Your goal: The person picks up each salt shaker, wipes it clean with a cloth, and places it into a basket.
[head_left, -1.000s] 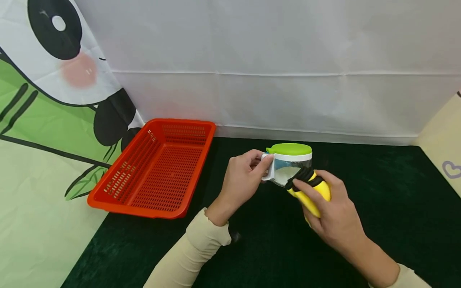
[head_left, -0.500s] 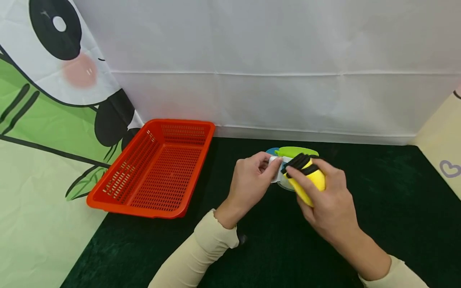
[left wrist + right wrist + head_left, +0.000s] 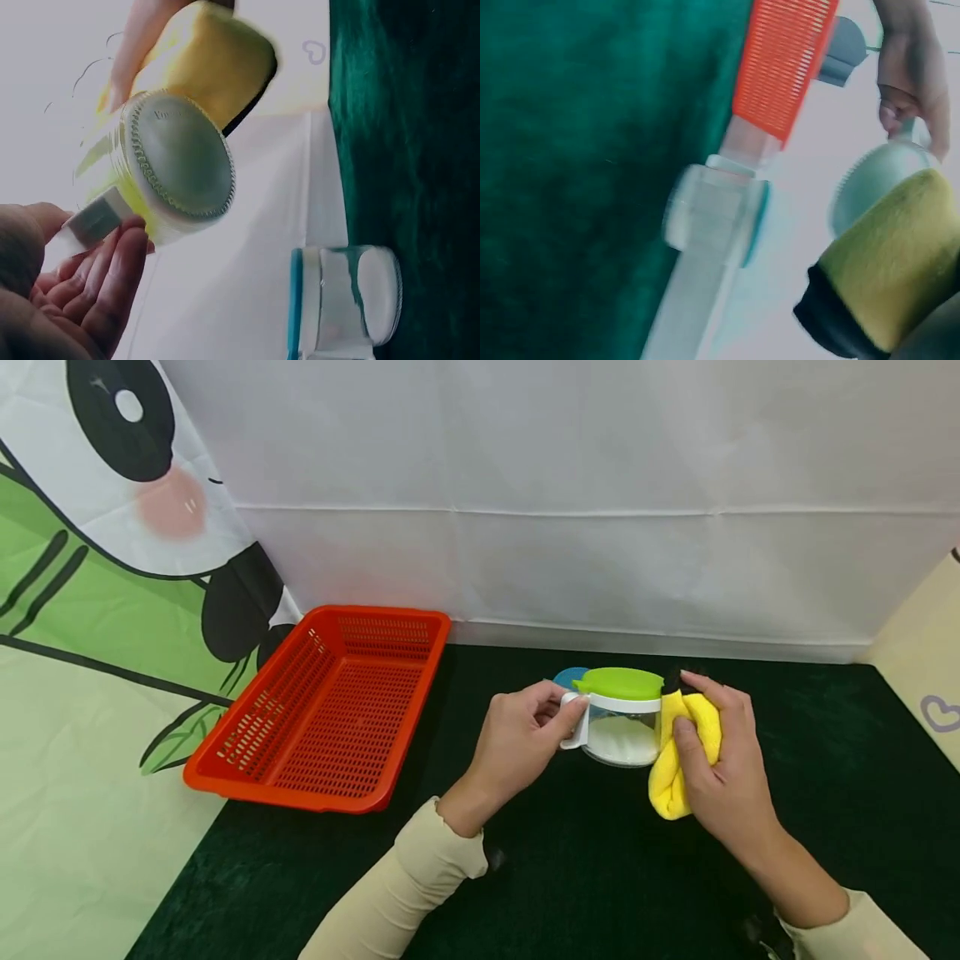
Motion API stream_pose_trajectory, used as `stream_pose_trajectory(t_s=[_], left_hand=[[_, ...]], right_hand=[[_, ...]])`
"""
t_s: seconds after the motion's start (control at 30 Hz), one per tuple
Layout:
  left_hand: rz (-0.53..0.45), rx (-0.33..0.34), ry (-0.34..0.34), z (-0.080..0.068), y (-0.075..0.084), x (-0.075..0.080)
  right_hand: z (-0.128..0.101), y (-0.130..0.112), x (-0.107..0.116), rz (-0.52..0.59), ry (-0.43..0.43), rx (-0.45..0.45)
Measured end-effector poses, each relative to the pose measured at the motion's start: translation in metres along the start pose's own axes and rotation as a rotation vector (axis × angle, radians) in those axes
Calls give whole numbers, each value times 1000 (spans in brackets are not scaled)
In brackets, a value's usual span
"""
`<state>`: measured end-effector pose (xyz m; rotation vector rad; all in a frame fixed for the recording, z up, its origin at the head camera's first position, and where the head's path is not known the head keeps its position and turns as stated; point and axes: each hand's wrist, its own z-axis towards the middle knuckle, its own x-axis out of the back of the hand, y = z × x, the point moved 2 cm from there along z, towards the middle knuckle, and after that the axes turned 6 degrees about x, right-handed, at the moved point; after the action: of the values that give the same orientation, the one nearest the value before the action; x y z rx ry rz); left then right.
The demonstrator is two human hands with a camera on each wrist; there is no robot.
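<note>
In the head view, my left hand (image 3: 517, 735) pinches the white handle (image 3: 577, 722) of a clear jar (image 3: 621, 741) with a green lid (image 3: 621, 683). The left wrist view shows the jar's ridged round base (image 3: 184, 157), lifted off the table. My right hand (image 3: 727, 768) grips a bunched yellow cloth (image 3: 670, 785) with black edging, against the jar's right side. Behind the raised jar, a second jar with a blue lid (image 3: 572, 677) is mostly hidden in the head view. The left wrist view shows that second jar (image 3: 349, 296) standing on the table.
A red plastic basket (image 3: 352, 718) with perforated walls stands to the left on the dark green tablecloth (image 3: 570, 877). White sheeting (image 3: 570, 527) hangs along the back, and a cartoon-printed sheet (image 3: 82, 777) borders the left.
The yellow cloth has moved from the jar's front round to its right side, uncovering the glass. The handled jar has shifted slightly right, and the blue lid behind has come into view.
</note>
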<state>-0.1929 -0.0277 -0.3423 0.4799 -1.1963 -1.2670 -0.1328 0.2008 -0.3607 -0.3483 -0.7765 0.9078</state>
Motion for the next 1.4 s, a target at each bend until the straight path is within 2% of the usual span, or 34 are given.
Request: stream_pose_trajectory(t_s=[0.1,0.27,0.33,0.4,0.47,0.57,0.73,0.83,0.93,1.0,1.1,1.2,1.23,1.3,1.4], left_hand=[[44,6,6,-2,0,-6],[87,22,62,-3,0,-9],[84,36,83,-4,0,-7],[71,61,93,-5,0,-5],[51,85,89,-6,-1,-3],[23,94,61,-6,-2,-2],[15,45,14,-7,-3,-4],[33,13,4,-8,-4,-7],[55,3,17,-8,-4,-12],[70,5,37,-7,-2,-14],[79,18,56,-4,-1,-15],[65,45,64,-3,-2,-13],[58,56,65,-3,-2,-12],[43,67,68,-2,-3,-9],[4,62,54,-2,-4,-5]], right_hand=[[4,-9,0,-45,-1,26],[-11,-25,-14,-319,-113,248],[-19,-27,-20,-391,-160,344],[-27,-25,-23,-414,-190,390],[-32,-19,-24,-412,-199,378],[-36,-9,-20,-347,-170,256],[-23,4,-9,-61,-42,13],[-9,3,-4,53,12,-36],[1,-9,-3,-13,1,-14],[1,-17,-7,-148,-35,66],[-8,-25,-17,-351,-96,238],[-21,-23,-25,-449,-137,353],[-24,-20,-26,-456,-144,360],[-30,-15,-26,-432,-153,320],[-32,-8,-21,-323,-132,173]])
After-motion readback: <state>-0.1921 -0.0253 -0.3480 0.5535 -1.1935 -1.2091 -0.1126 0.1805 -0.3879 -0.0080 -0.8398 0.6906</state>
